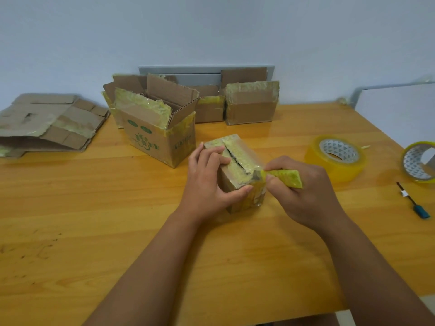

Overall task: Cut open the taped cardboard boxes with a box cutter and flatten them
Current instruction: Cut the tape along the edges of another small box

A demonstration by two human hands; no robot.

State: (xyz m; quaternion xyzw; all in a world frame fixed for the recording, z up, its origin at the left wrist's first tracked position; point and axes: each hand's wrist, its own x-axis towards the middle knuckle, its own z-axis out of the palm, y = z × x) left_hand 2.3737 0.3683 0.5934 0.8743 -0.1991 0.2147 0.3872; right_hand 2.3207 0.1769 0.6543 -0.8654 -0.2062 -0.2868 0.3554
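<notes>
Wooden table [94, 220], pale wall behind. Small taped box [237, 171] at centre, top seam slit. My left hand [207, 182] grips box; right hand [303, 191] pinches yellow tape strip [286, 177]. Box cutter [414, 203] at 3 o'clock, untouched. Flattened cardboard [47, 123] at 10 o'clock.

Open tabletop [94, 231] lies near-left; open box [160, 128] blocks behind, tape rolls [335, 158] and box cutter [415, 203] obstruct right.
</notes>
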